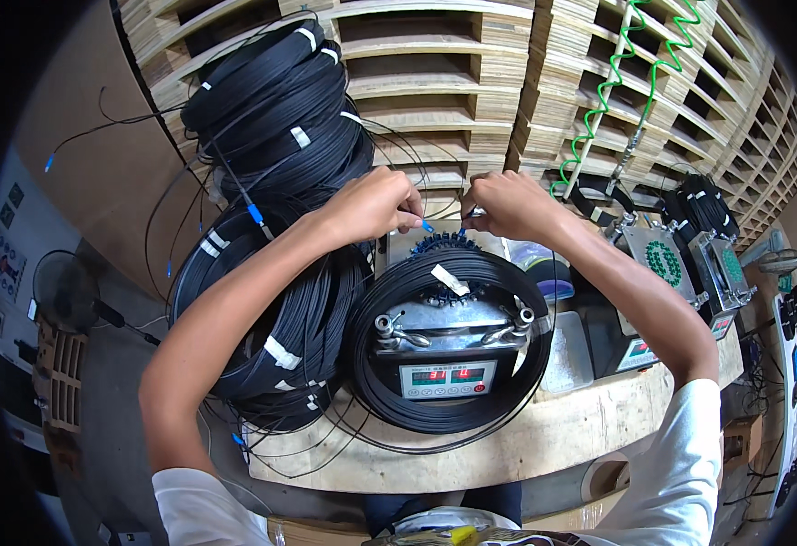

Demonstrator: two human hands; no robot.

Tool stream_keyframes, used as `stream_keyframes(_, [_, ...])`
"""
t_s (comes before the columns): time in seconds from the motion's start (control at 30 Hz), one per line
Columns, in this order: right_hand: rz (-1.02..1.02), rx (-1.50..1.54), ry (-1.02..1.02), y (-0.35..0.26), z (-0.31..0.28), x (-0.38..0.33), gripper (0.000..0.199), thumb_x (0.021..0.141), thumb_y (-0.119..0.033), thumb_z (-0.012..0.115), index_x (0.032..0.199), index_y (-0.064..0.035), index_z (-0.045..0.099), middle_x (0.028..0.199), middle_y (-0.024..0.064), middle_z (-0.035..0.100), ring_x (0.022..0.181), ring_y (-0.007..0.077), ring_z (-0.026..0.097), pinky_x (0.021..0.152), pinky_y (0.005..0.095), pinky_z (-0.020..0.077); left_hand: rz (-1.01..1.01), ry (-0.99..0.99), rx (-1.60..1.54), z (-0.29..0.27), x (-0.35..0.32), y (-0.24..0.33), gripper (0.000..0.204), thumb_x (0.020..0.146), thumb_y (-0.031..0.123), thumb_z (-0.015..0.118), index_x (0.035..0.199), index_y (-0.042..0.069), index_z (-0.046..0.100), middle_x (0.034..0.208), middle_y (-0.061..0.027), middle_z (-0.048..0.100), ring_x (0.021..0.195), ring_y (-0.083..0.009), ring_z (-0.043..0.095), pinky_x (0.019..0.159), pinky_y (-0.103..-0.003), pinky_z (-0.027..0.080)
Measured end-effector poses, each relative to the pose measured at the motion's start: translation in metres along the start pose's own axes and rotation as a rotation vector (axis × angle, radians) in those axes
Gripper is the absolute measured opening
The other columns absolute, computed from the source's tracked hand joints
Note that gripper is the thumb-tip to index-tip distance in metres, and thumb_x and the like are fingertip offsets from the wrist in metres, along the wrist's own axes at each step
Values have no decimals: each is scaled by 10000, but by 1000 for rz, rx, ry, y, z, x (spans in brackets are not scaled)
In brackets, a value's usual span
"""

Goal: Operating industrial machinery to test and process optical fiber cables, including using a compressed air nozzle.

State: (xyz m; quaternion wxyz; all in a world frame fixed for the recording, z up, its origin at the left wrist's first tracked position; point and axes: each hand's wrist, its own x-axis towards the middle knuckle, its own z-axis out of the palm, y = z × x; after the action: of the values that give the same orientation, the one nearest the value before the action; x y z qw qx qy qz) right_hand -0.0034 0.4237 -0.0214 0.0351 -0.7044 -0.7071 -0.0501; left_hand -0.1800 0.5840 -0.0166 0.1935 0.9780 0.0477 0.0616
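Observation:
My left hand (pixel 378 207) pinches a cable's blue fibre connector (pixel 426 226) between thumb and fingers, just beyond a ring of blue connectors (pixel 447 242). Opposite it, my right hand (pixel 513 206) is closed, its fingertips at the far edge of that ring. What the right fingers grip is too small to make out. The ring sits on a silver bench machine (pixel 453 318) with clamp knobs and a red-lit display panel (pixel 448 379). Around the machine lies a coil of black cable (pixel 375 400) with a white tag (pixel 450 279), partly covering the ring.
Coils of black cable (pixel 280 100) are stacked high at the left, some with loose blue-tipped ends. Two similar machines (pixel 658 259) with green rings stand at the right. A clear tray (pixel 567 355) rests on the wooden table (pixel 507 455). Wooden pallets (pixel 426 68) rise behind; green coiled hoses (pixel 609 86) hang there.

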Motion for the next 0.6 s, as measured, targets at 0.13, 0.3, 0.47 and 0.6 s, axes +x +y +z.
stream_keyframes(0.13, [-11, -10, -42, 1, -1, 0, 115, 784, -215, 747, 879, -154, 770, 871, 105, 725, 850, 319, 702, 712, 423, 550, -19, -27, 107, 6, 4, 2, 163, 820, 116, 734, 933, -2, 740, 801, -145, 720, 768, -277, 712, 712, -375, 546])
stream_keyframes(0.3, [9, -109, -126, -8, 1, 4, 138, 830, -245, 723, 897, -126, 742, 858, 111, 703, 888, 319, 686, 725, 452, 531, 24, -10, 180, 4, 2, 14, 163, 804, 126, 741, 916, 8, 743, 825, -158, 719, 795, -307, 708, 717, -397, 548])
stream_keyframes(0.47, [-27, -212, -156, -27, 2, 12, 95, 785, -149, 707, 814, -59, 692, 869, 145, 703, 881, 331, 690, 735, 463, 536, 56, -2, 266, 7, 9, 20, 128, 787, 114, 737, 878, 24, 744, 835, -179, 714, 814, -324, 703, 726, -417, 555])
stream_keyframes(0.6, [11, -136, -147, -25, 6, 13, 108, 723, -86, 689, 821, -41, 687, 865, 168, 700, 882, 349, 691, 730, 461, 544, 10, -44, 320, 10, 17, 26, 101, 766, 96, 734, 846, 35, 741, 828, -183, 709, 821, -333, 701, 727, -428, 555])
